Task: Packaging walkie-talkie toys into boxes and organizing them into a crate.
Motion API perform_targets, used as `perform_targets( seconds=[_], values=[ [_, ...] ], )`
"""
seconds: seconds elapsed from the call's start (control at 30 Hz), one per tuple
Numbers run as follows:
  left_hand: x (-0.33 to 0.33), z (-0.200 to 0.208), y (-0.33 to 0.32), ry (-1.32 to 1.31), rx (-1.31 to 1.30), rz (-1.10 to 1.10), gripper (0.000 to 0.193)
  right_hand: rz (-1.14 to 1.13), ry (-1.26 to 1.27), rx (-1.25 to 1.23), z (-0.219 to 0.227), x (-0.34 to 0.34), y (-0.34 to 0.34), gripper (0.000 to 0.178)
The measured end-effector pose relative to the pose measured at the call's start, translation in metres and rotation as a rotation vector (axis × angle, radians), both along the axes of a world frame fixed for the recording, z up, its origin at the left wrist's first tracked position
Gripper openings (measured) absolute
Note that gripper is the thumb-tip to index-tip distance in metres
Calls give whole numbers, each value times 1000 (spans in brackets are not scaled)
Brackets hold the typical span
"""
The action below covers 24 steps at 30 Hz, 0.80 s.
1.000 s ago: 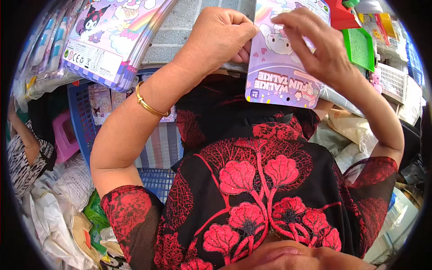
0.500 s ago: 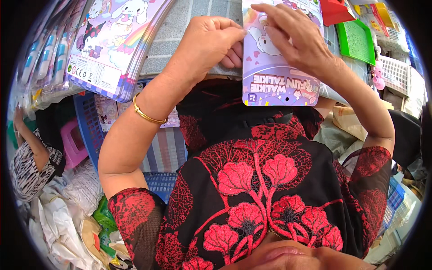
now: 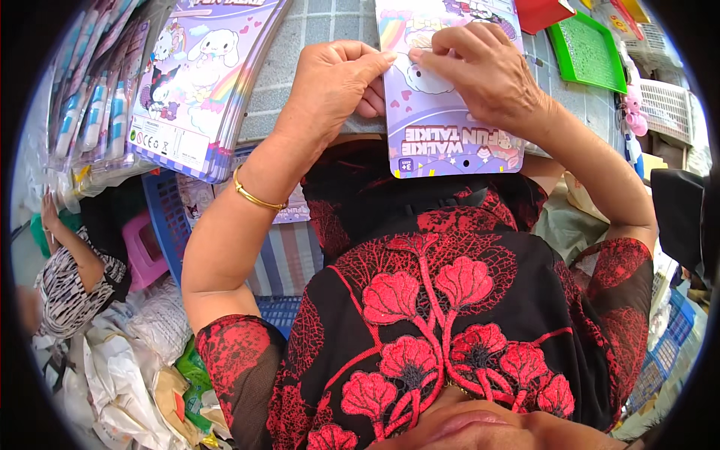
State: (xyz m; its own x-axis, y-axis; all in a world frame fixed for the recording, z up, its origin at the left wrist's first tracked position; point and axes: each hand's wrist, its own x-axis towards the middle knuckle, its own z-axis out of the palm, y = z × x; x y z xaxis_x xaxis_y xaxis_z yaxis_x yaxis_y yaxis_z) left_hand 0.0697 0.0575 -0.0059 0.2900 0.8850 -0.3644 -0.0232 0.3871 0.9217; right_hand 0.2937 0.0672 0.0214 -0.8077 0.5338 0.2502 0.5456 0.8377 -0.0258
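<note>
Purple card [image 3: 427, 112], print inverted, juts past the grey bench [image 3: 300, 37]'s near edge; left hand [image 3: 330, 82] fingers pinch its left edge, while right hand [image 3: 491, 82] fingers curl over its face, whether gripping anything I cannot tell. Card stack [image 3: 202, 82] left of it, green tray [image 3: 589, 52] right. Step looks like edge work; next move probably calls for a steady left pinch.

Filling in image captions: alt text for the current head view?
Left hand at the left edge of a purple printed card, right hand over its face, at a gray table. To the left, a stack of similarly printed cards beside blue-and-white items in clear packaging; to the right, a green tray.
</note>
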Motion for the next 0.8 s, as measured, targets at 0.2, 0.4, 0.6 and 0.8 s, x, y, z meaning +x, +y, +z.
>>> perform_targets(
  seconds=[0.2, 0.4, 0.6, 0.8],
  values=[
    [-4, 3, 5, -77, -93, 2, 21, -77, 37, 14, -4, 2, 4, 49],
    [-2, -1, 2, 17, -1, -14, 18, -49, -90, 126, -5, -8, -4, 55],
    [-4, -8, -2, -23, 8, 19, 20, -120, -45, -61, 1, -11, 4, 50],
    [-6, 3, -6, -89, -64, -37, 26, -201, 307, 197, 1, 54, 7, 53]
  ],
)
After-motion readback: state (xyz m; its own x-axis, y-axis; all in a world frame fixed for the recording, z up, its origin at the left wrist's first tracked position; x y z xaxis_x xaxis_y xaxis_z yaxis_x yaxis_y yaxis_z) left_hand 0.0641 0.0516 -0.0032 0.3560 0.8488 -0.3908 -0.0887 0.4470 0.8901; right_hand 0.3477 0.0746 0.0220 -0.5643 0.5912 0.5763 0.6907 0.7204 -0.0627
